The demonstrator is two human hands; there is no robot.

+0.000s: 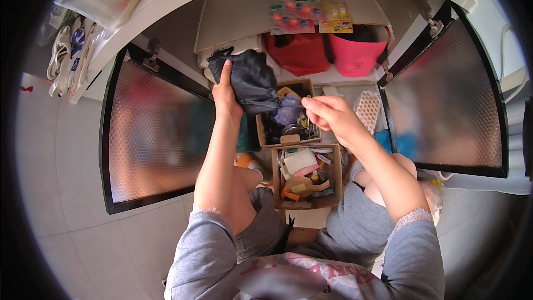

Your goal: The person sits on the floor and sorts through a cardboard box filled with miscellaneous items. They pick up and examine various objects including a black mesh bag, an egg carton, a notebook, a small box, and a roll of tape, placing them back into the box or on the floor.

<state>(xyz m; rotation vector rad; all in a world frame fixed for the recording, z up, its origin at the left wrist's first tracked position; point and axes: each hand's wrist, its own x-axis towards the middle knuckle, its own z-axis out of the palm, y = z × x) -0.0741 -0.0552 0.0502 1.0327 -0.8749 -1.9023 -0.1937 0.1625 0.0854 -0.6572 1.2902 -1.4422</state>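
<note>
My left hand (227, 96) grips a crumpled black fabric pouch (252, 77), thumb laid across its upper side. The pouch's gathered end faces right, towards my right hand (329, 114). There the thumb and forefinger are pinched together on what looks like a thin drawstring, faint against the clutter behind. Below the hands sits a cardboard box (290, 138) of mixed small items, among them a purple item (287, 110). Nearer to me, between my legs, a second cardboard box (275, 175) holds papers, an orange tool and a beige curved piece (302, 185).
Two framed textured-glass cabinet doors (158, 137) (454, 91) stand open on either side. Inside the cabinet are a red bag (297, 54), a pink bin (360, 56) and blister-packed goods (297, 14). A countertop edge (175, 4) overhangs, with white slippers (62, 56) to the left.
</note>
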